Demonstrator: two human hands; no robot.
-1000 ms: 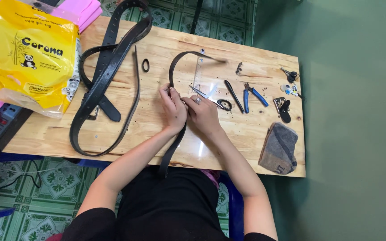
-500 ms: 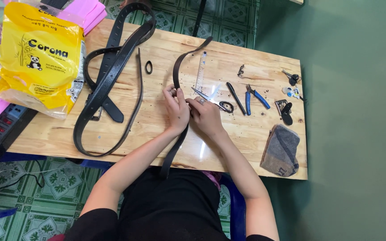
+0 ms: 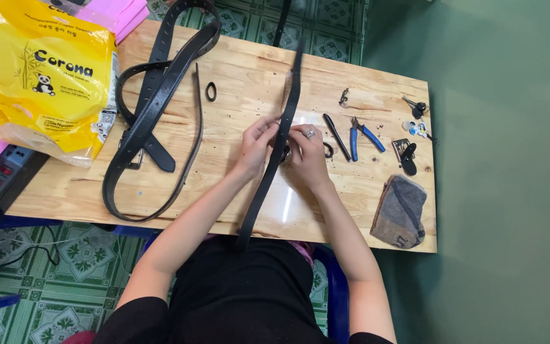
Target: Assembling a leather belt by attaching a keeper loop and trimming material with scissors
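Note:
A long black leather belt strap (image 3: 274,159) runs nearly straight from the far edge of the wooden table (image 3: 237,70) to the near edge, over my lap. My left hand (image 3: 255,141) pinches the strap from its left side at mid-table. My right hand (image 3: 305,155), with a ring on one finger, grips it from the right side. Both hands hold the strap slightly above a clear plastic sheet (image 3: 288,197) on the table. A dark ring or scissor handle (image 3: 328,150) shows just right of my right hand.
Several black belts (image 3: 154,114) lie looped at the left, with a small black loop (image 3: 211,91) beside them. A yellow bag (image 3: 52,76) sits far left. Blue-handled pliers (image 3: 367,134), a black tool (image 3: 337,136), keys (image 3: 416,108), a buckle (image 3: 406,153) and a grey cloth (image 3: 401,211) lie right.
The strap, curved to the right over the table a second ago, has been pulled straight toward the far edge. Both hands have stayed at mid-table on it.

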